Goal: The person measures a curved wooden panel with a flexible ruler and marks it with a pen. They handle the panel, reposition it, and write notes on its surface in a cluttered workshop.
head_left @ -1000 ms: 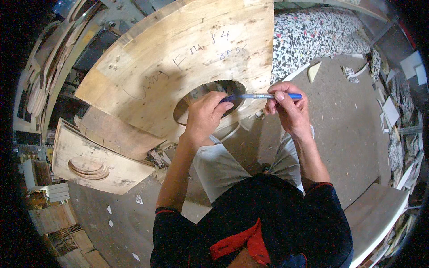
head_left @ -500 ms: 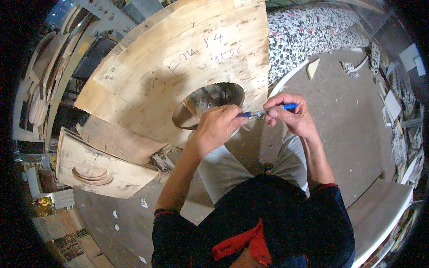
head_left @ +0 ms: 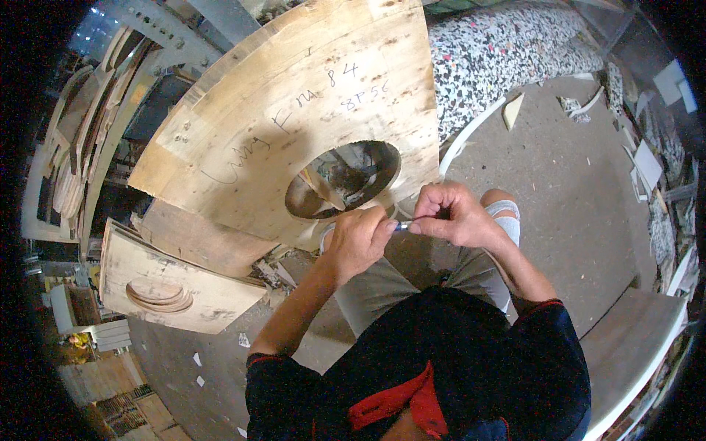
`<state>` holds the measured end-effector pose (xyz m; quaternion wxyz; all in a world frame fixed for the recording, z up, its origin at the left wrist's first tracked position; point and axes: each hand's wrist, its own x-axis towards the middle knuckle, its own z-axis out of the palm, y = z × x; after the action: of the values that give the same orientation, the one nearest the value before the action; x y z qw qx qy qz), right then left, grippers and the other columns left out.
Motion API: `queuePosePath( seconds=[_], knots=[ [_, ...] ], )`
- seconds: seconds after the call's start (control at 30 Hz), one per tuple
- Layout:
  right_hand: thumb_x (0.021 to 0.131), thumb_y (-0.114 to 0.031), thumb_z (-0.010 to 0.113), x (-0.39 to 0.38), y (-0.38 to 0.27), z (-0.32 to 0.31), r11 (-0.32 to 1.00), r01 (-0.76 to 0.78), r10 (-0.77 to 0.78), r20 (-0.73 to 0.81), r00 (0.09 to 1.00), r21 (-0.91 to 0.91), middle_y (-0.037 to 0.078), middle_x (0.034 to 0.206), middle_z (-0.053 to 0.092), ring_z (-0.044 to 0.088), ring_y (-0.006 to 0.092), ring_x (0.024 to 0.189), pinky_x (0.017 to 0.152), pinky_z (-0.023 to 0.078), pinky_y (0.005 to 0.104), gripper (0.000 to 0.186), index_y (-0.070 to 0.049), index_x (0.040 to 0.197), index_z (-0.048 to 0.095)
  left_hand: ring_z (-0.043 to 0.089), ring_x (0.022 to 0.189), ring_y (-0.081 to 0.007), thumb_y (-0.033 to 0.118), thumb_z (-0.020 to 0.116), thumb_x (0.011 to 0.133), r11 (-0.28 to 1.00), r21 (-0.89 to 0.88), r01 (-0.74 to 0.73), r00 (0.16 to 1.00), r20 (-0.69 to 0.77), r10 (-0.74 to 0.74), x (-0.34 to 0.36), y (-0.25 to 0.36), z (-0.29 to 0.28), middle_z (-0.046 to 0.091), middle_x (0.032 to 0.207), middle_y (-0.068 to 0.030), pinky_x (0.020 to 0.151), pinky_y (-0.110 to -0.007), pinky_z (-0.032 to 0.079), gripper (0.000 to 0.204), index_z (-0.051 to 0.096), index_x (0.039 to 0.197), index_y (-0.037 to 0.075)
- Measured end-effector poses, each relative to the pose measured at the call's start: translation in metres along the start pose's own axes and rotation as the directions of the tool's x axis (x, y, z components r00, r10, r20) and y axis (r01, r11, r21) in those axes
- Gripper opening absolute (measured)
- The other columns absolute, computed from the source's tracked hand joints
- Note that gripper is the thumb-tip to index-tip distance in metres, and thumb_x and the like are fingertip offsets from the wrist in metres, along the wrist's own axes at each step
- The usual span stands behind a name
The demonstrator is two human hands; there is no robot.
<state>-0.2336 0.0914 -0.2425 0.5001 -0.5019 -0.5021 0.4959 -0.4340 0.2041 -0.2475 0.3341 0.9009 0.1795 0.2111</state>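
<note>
A slim pen [head_left: 401, 226] with blue and clear parts lies between my hands, just in front of the large plywood panel [head_left: 243, 110]. My left hand [head_left: 358, 239] is closed round one end of it. At the other end, the fingers of my right hand [head_left: 456, 214] are curled, with thumb and fingertips pinching. A thin dark line shows between those fingertips, too small to make out. Most of the pen is hidden by my fingers. The panel has handwriting on it and an oval hole [head_left: 290, 202] close beyond my left hand.
A smaller board [head_left: 220, 298] with an oval cutout leans at the left, near stacked curved wood pieces [head_left: 70, 147]. Behind the panel's right side lies a speckled foam roll [head_left: 507, 59]. Scraps [head_left: 514, 112] lie on the floor, and a grey sheet [head_left: 632, 334] is at the lower right.
Both hands have come lower and nearer my body with the pen. My right fingers have curled in, and the blue end that stuck out beyond them no longer shows.
</note>
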Motion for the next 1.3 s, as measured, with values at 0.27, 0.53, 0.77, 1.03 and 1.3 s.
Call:
queuePosePath(
  seconds=[0.27,0.53,0.77,1.03,1.3],
  knots=[
    [0.090,-0.012,0.067,0.014,0.018,0.000,0.987,-0.022,-0.011,-0.200,0.980,-0.160,0.005,0.068,0.062,0.059,0.0131,0.064,0.056,0.045,0.0305,0.015,0.000,0.086,0.060,0.067,0.084,-0.0341,0.030,0.058,0.097,0.909,-0.376,0.178,0.930,-0.239,-0.280,0.018,-0.016,0.028,0.063,0.095,-0.0219,0.075,-0.040,0.052,0.034,0.053,0.110,-0.001],
    [0.083,-0.027,0.075,0.023,0.064,0.021,0.880,-0.182,-0.032,-0.437,0.899,-0.439,0.019,0.072,0.064,0.066,0.0386,0.068,0.059,0.051,0.0417,0.036,-0.004,0.093,0.050,0.034,0.138,-0.0351,0.062,0.042,0.096,-0.340,-0.929,-0.148,0.798,0.091,-0.595,0.009,-0.016,0.086,0.039,0.140,-0.0179,0.117,-0.046,0.022,0.081,0.020,0.148,0.004],
    [0.086,-0.032,0.074,0.023,0.091,0.011,0.940,-0.327,0.282,-0.314,0.906,-0.100,0.010,0.072,0.068,0.061,0.0133,0.065,0.060,0.050,0.0320,0.032,0.000,0.089,0.071,0.025,0.144,-0.0315,0.058,0.038,0.099,-0.055,-0.992,-0.117,0.802,-0.062,-0.594,-0.007,0.004,0.111,0.029,0.153,-0.0189,0.119,-0.046,0.015,0.078,0.020,0.151,0.003],
    [0.091,-0.029,0.067,0.023,0.119,0.021,0.952,-0.285,0.244,-0.284,0.927,-0.113,0.015,0.070,0.067,0.061,0.0195,0.063,0.061,0.049,0.0373,0.029,-0.001,0.091,0.071,0.010,0.149,-0.0366,0.046,0.042,0.101,0.720,-0.692,0.056,0.929,-0.228,-0.292,-0.017,-0.010,0.128,0.008,0.160,-0.0230,0.119,-0.050,0.011,0.077,0.010,0.154,0.000],
    [0.092,-0.023,0.066,0.011,0.118,-0.008,0.846,-0.203,-0.086,-0.501,0.861,-0.493,0.012,0.068,0.062,0.054,0.0151,0.061,0.057,0.045,0.0344,0.025,0.002,0.088,0.064,0.038,0.135,-0.0463,0.017,0.071,0.083,0.983,-0.057,0.174,0.939,-0.290,-0.183,-0.018,-0.043,0.088,0.047,0.141,-0.0263,0.112,-0.052,0.028,0.058,0.049,0.135,0.003]
  ],
)
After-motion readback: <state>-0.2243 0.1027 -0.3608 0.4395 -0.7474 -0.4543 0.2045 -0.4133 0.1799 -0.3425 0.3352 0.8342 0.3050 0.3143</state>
